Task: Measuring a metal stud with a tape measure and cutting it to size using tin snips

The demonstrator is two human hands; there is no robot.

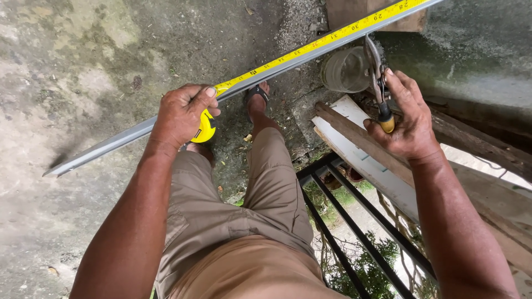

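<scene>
A long grey metal strip [111,145] runs from the lower left up to the top right. A yellow tape measure blade [310,47] lies stretched along its upper part. My left hand [182,113] grips the yellow tape measure case [205,128] against the strip, thumb on the blade. My right hand [407,119] holds metal snips [377,77] with a yellow-tipped handle, blades pointing up at the strip's edge. My legs in khaki trousers stand below the strip.
The ground is rough stained concrete [72,72]. A clear plastic jar [344,70] lies near the snips. Wooden planks [360,135] and a white board [382,171] lie at the right. A black metal railing [354,232] drops off over greenery at the bottom right.
</scene>
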